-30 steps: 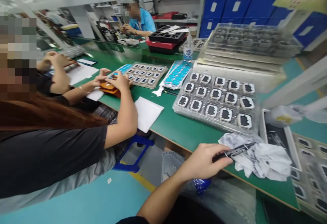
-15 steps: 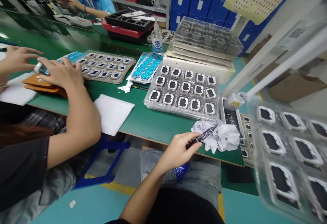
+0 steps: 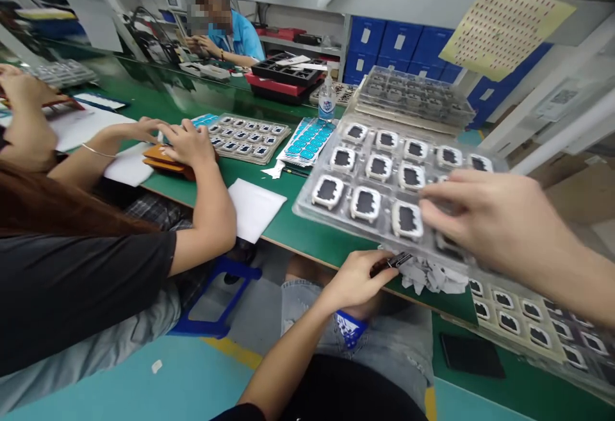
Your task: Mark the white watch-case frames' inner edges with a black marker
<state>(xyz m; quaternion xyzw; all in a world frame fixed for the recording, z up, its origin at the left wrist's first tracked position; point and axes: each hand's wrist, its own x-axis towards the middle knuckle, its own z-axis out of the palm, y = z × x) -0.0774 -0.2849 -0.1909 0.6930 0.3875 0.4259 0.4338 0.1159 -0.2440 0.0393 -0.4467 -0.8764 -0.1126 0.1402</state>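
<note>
My left hand (image 3: 362, 280) is closed around a black marker pen (image 3: 400, 259), low at the table's front edge beside crumpled white paper (image 3: 435, 277). My right hand (image 3: 485, 209) reaches in from the right, its thumb and fingers closed at the right part of a clear plastic tray (image 3: 312, 165). Rows of white watch-case-like frames (image 3: 366, 203) with dark centres sit in the tray's pockets. The tray lies over the place of the tray stack and hides most of it. Exactly what part of the tray my right fingertips grip is covered by the hand.
Stacked trays (image 3: 418, 94) stand behind. A sanitizer bottle (image 3: 327, 97), blue sticker sheets (image 3: 310, 139) and another tray (image 3: 252, 136) lie to the left. A co-worker's hands (image 3: 189, 145) work beside a white foam sheet (image 3: 254, 206). More trays (image 3: 519, 318) sit lower right.
The plastic tray has moved from the right edge to the middle, over the stack, and my right hand has come into view on it. My left hand still holds the marker pen. The view has shifted.
</note>
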